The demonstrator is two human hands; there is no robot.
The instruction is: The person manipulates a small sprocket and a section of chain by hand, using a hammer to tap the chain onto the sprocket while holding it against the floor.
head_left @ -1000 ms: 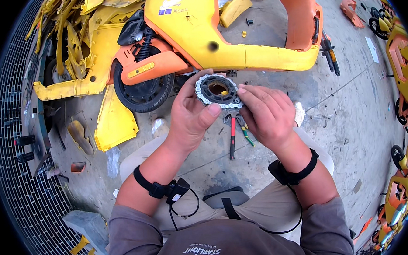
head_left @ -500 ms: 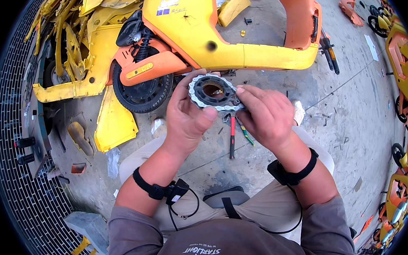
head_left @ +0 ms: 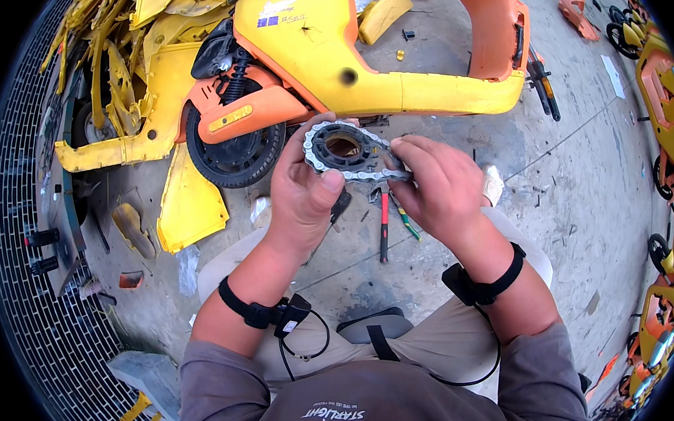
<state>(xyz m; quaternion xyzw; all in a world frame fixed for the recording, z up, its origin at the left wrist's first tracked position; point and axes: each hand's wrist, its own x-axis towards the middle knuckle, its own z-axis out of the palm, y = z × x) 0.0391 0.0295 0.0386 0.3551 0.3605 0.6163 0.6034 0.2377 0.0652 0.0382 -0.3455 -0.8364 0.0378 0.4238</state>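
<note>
My left hand (head_left: 301, 193) grips a black toothed-looking ring (head_left: 361, 156) from its left side, thumb on the near rim. Around that ring runs a silver roller chain (head_left: 367, 175), which stretches out past it to the right. The chain's right end is pinched between the thumb and fingers of my right hand (head_left: 445, 184); the fingers hide that end. Both hands hold the parts up over the floor, in front of a tipped yellow and orange scooter body (head_left: 422, 93).
A black wheel (head_left: 237, 151) lies by the scooter body. Beneath my hands are a red-handled tool (head_left: 383, 227), a green-handled tool (head_left: 410, 225) and a dark-handled tool (head_left: 341, 206). Yellow panels (head_left: 186, 200) pile up at left; more scooters (head_left: 659, 113) line the right.
The ring has shifted slightly left with my left hand. The chain now reaches out from it in a longer loop toward my right hand. The dark-handled tool has come into sight.
</note>
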